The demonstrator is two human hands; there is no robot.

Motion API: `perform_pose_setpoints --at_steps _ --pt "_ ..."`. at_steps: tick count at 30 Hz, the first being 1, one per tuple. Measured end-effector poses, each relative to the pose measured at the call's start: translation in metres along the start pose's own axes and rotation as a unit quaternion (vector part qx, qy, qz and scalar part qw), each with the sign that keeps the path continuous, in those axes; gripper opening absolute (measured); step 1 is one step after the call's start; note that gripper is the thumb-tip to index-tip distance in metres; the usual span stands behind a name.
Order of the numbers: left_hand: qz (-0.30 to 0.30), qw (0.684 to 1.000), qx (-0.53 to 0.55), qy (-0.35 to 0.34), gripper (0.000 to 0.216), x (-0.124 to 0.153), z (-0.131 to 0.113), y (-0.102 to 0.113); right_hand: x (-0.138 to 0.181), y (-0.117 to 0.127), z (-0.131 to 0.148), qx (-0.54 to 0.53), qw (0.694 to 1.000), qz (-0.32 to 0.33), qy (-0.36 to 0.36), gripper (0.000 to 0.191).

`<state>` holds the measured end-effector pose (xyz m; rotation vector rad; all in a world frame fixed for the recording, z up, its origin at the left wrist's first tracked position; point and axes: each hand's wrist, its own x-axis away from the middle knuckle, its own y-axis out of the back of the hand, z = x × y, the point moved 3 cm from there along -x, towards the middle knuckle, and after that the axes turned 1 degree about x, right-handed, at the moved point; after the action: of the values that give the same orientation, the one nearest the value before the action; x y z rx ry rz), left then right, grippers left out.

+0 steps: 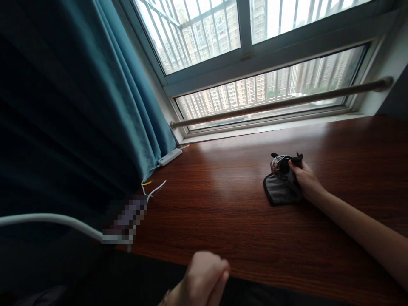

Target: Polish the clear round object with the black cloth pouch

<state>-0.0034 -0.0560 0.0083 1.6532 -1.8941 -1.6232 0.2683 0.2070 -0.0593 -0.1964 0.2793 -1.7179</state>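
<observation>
My right hand (pixel 306 180) is closed on a dark grey cloth (pixel 282 190) with a black edge, on the right part of the brown wooden tabletop. One flap of the cloth spreads flat below the fingers, and the rest is bunched up in the grip. Against the bunched part sits a small shiny, see-through or silvery thing (pixel 279 166); its kind I cannot make out. My left hand (pixel 207 274) is curled into a fist at the near edge of the table, apart from the cloth, and nothing shows in it.
The wooden tabletop (pixel 216 204) reaches to a window with a horizontal rail (pixel 255 111). A blue curtain (pixel 124 85) hangs at the left. By it lie a white power strip (pixel 170 157), cables (pixel 156 189) and a blurred-out object (pixel 127 219). A thick white cable (pixel 54 218) crosses the left side.
</observation>
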Motion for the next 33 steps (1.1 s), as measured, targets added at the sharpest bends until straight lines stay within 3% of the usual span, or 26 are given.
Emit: perform_pose_setpoints --at_steps 3,6,9,12,14,16,22,27,33 --pt "0.031 0.988 0.107 0.109 0.004 -0.08 0.014 -0.034 0.0 -0.002 0.003 -0.008 1.0 -0.015 -0.01 0.047" --pt "0.074 0.942 0.263 0.194 0.031 -0.144 0.044 -0.08 0.0 -0.005 0.006 0.005 1.0 -0.016 0.002 0.048" --pt "0.112 0.893 0.382 0.211 0.074 -0.191 0.065 -0.129 -0.002 -0.005 0.008 0.04 0.999 -0.021 0.022 0.05" --pt "0.139 0.81 0.527 0.215 0.076 -0.22 0.072 -0.164 -0.003 -0.002 0.011 0.102 0.993 -0.032 0.046 0.051" --pt "0.143 0.785 0.564 0.214 0.066 -0.229 0.074 -0.174 -0.001 0.0 0.014 0.144 0.986 -0.048 0.067 0.048" --pt "0.137 0.781 0.572 0.213 0.06 -0.231 0.077 -0.178 0.003 0.0 0.017 0.177 0.978 -0.064 0.087 0.044" --pt "0.143 0.754 0.599 0.228 0.061 -0.225 0.082 -0.176 0.01 -0.003 0.024 0.23 0.964 -0.085 0.103 0.042" --pt "0.161 0.719 0.634 0.234 0.076 -0.225 0.079 -0.173 -0.001 0.011 0.024 0.23 0.961 -0.147 0.051 0.053" --pt "0.108 0.699 0.664 0.243 0.075 -0.228 0.083 -0.174 -0.012 0.025 0.011 0.154 0.969 -0.194 -0.02 0.047"
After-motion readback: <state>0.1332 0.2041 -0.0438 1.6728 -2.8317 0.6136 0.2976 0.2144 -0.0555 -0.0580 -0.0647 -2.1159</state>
